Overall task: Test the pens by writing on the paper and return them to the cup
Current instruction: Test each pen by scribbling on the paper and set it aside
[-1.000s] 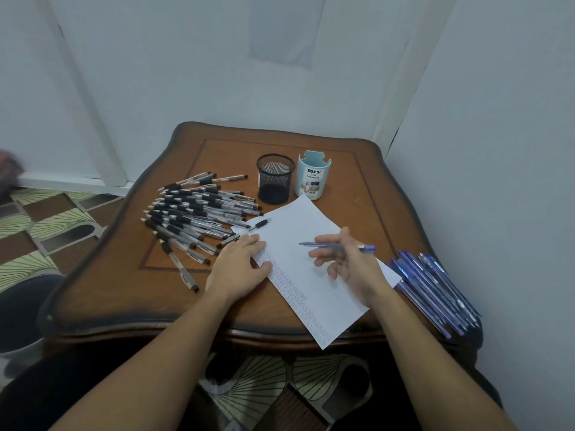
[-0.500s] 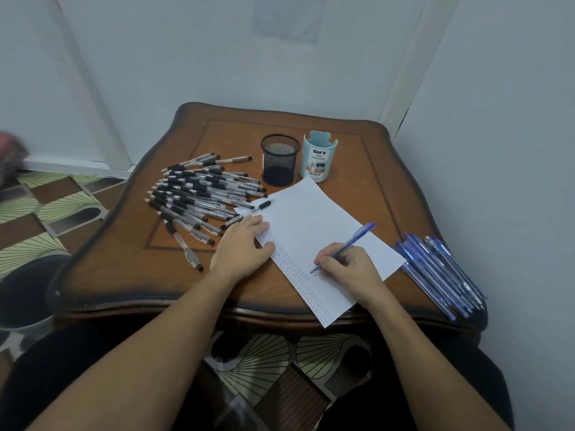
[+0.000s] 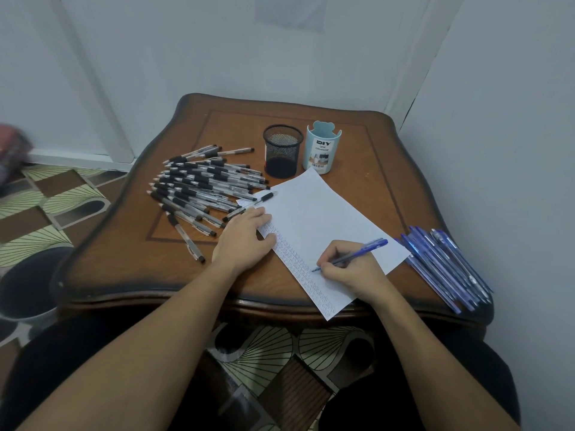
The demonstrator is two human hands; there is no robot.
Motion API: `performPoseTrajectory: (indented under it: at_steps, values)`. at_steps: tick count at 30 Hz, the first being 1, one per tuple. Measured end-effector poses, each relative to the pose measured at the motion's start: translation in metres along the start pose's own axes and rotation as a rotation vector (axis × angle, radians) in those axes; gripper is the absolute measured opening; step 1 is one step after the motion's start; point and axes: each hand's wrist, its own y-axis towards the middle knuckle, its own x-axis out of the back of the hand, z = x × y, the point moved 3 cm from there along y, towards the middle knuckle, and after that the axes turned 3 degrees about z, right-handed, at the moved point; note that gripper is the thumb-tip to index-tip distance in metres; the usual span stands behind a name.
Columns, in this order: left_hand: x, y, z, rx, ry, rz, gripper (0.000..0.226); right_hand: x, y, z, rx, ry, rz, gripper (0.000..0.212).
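At the near edge of the tabletop, a sheet of paper lies at a slant, its nearest corner hanging just past the edge. The right hand rests on the paper's near part and pinches a blue pen between thumb and curled fingers. The pen's tip touches the paper beside a band of small blue marks that runs along the paper's left edge. The left hand lies flat, fingers straight and close together, its fingertips pressing on the paper's left edge and its palm on the wood.

Toward the far edge, just beyond the paper's far corner, stand a black mesh cup and a light blue cup, side by side and nearly touching. A heap of black pens covers the left part of the tabletop, and one black pen from it lies with its end on the paper's left corner. A bundle of blue pens lies along the right edge, near the near right corner.
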Motion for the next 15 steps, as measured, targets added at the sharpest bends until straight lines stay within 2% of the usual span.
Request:
performPoseTrajectory:
  at_steps: [15]
  values:
    - [-0.0011, 0.0015, 0.0006, 0.016, 0.026, 0.001, 0.051, -0.0033, -0.0006, 0.0016, 0.002, -0.014, -0.004, 0.012]
